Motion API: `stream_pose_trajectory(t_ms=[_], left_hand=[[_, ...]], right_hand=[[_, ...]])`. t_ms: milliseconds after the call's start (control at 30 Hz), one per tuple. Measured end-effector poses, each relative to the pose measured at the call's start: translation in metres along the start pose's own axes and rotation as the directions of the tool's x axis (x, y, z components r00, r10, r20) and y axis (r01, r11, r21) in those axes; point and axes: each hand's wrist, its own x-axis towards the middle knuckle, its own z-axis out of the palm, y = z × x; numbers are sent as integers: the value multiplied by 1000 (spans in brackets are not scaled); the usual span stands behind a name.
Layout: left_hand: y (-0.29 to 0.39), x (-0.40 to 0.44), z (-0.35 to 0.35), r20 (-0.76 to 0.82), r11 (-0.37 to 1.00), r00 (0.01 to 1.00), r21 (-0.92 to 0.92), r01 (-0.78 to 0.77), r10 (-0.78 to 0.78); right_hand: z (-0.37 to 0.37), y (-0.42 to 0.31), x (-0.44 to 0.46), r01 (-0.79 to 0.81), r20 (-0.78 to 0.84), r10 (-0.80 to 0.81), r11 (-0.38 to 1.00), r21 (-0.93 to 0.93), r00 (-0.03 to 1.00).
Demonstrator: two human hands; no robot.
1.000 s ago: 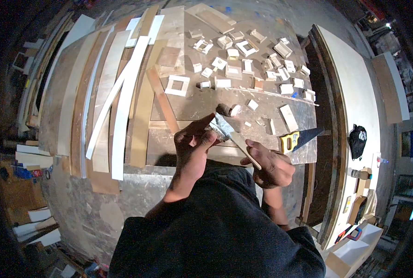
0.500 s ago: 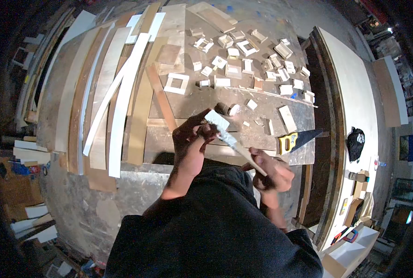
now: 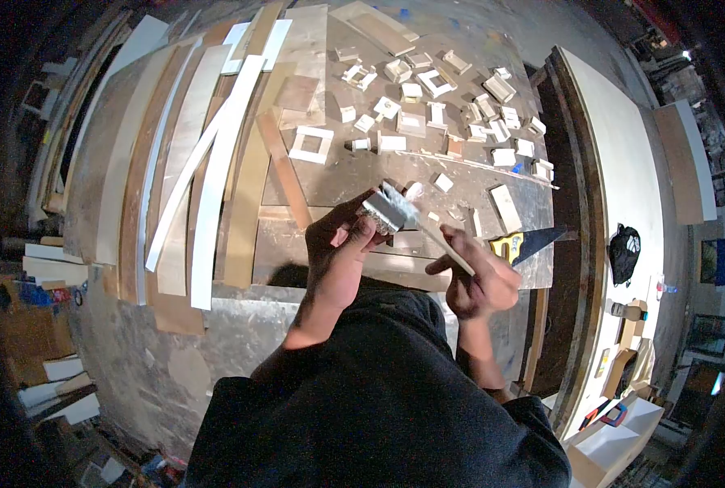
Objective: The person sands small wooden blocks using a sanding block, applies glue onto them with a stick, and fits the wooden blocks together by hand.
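My left hand (image 3: pixel 344 242) is closed on a small block (image 3: pixel 384 213) with a pale face, near the middle of the view. Pinched in my right hand (image 3: pixel 480 279) is the wooden handle of a brush (image 3: pixel 443 241). The white, coated bristles lie against the upper right side of the block. Just behind the brush head is a small round container (image 3: pixel 414 192), mostly covered by the brush and block. Many small pale wooden pieces (image 3: pixel 411 124) are scattered over the brown worktable (image 3: pixel 354 183) beyond my hands.
Long boards and strips (image 3: pixel 229 163) cover the worktable's left part. A yellow-handled saw (image 3: pixel 533 243) lies near its right edge. Farther right, a pale bench (image 3: pixel 623 163) holds a black cap (image 3: pixel 625 253). An open box (image 3: pixel 615 446) stands at the lower right.
The block in my left hand has been turned, and its broad white face no longer shows. The brush has shifted along its right side, with my right hand slightly higher than half a second ago.
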Motion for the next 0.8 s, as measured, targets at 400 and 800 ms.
stream_pose_trajectory(t_ms=[400, 800], left_hand=[[-8, 7, -28, -37, 996, 997, 49, 72, -70], [-4, 6, -55, -214, 984, 976, 160, 73, -38]], right_hand=[[-19, 61, 2, -201, -60, 194, 968, -153, 979], [11, 252, -35, -310, 268, 509, 782, -541, 818]])
